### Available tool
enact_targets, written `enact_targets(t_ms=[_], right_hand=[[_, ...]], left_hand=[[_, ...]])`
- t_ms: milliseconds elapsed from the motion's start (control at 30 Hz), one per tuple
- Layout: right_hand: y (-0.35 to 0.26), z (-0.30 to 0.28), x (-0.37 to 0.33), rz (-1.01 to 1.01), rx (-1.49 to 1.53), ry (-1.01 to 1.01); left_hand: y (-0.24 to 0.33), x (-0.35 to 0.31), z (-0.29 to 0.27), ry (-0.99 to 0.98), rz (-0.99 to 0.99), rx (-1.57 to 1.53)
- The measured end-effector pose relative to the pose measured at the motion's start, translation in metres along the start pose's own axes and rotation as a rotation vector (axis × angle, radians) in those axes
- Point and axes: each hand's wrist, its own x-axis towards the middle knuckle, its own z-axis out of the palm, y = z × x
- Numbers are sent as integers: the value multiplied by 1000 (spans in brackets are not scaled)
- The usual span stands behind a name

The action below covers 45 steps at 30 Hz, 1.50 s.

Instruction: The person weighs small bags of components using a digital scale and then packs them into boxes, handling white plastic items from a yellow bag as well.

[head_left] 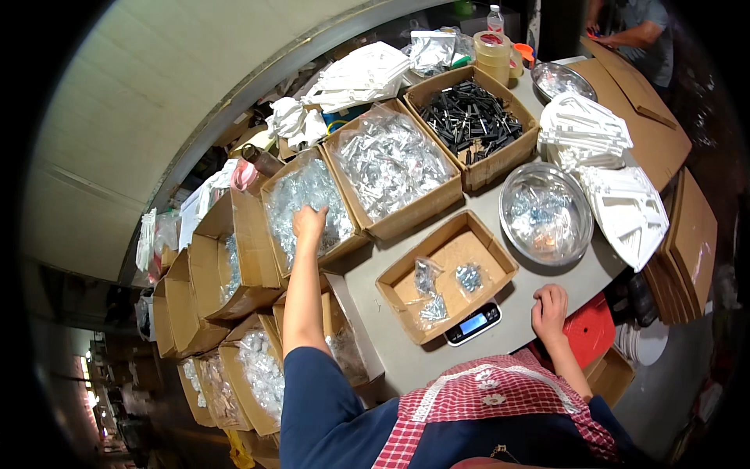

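My left hand (309, 223) reaches into a cardboard box (361, 240) full of small clear plastic bags of hardware (328, 205). Its fingers are bent down against the bags, and whatever lies between them is hidden. Close to the table's front edge rests my right hand (550, 308), fingers curled in, with nothing showing in it. Between my arms a shallow cardboard tray (401, 316) sits on a small digital scale (473, 323) with a lit display. Inside the tray lie a few small bags of screws and metal parts (469, 277).
Beside the left box stand a box of silvery bagged parts (391, 168) and one of black pieces (473, 117). A steel bowl (547, 258) of bags and stacked white plastic frames (625, 207) are at right. More boxes (254, 367) line the left. Another person (644, 35) is at far right.
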Motion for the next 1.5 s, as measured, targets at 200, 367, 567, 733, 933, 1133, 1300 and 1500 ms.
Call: enact_targets(t_ms=[200, 367, 567, 733, 933, 1133, 1300, 1500], right_hand=[[14, -7, 3, -9, 98, -83], [22, -5, 7, -138, 58, -153], [32, 10, -1, -169, -7, -136], [29, 1, 7, -209, 43, -175], [27, -9, 11, -166, 81, -217], [26, -11, 15, -131, 66, -218], [28, -7, 12, -140, 46, -215], [31, -2, 5, -87, 42, -232]], left_hand=[[-4, 18, 13, -2, -213, -885], [65, 11, -45, 126, -398, -1608], [133, 31, -31, -221, -172, -1190], [175, 51, 42, -161, 164, -281], [177, 58, 48, -42, 282, -677], [202, 2, -39, -647, 43, -1334], [221, -61, -92, -1317, 288, -1110], [306, -83, -75, -1081, 748, -638]])
